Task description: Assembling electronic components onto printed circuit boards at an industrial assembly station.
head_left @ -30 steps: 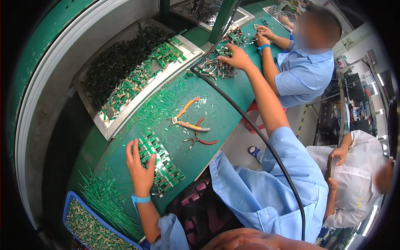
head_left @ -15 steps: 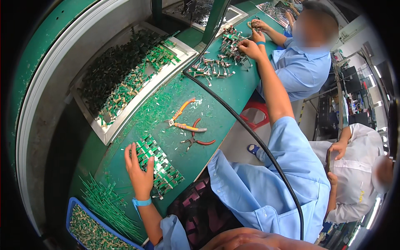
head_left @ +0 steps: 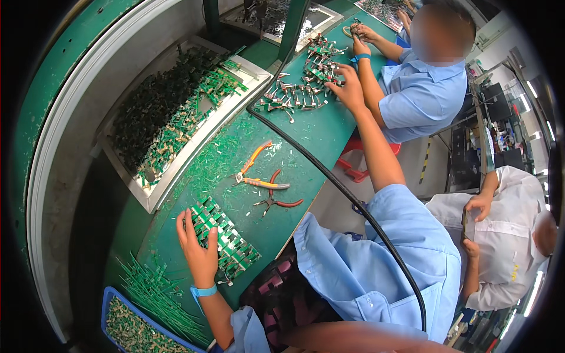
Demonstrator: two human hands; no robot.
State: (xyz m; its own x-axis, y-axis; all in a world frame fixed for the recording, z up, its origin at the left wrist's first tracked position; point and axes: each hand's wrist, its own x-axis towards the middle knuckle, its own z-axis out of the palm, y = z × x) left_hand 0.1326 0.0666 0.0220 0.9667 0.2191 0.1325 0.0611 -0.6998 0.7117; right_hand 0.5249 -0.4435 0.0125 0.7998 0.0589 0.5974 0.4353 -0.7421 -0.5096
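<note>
My left hand (head_left: pixel 198 252) lies along the left edge of a block of small green circuit boards (head_left: pixel 225 240), fingers and thumb spread and touching it. My right arm reaches far across the bench. There my right hand (head_left: pixel 348 93) is open, thumb and fingers apart, beside a loose pile of circuit boards with metal connectors (head_left: pixel 306 94); I see nothing held in it. Between the two groups of boards lie orange-and-grey cutters (head_left: pixel 252 170) and red-handled pliers (head_left: pixel 273 197).
Green scraps litter the green bench (head_left: pixel 294 159). A white-framed opening (head_left: pixel 147 197) holds heaped board offcuts. Green strips (head_left: pixel 156 288) lie by a blue bin (head_left: pixel 109 303) of small pieces. A black cable (head_left: pixel 347 176) crosses the view. A co-worker's hands (head_left: pixel 362 42) work at the far right.
My right hand has drawn a little nearer along the pile's right side, its fingers more spread. My left hand stays on the board block. The view has shifted slightly.
</note>
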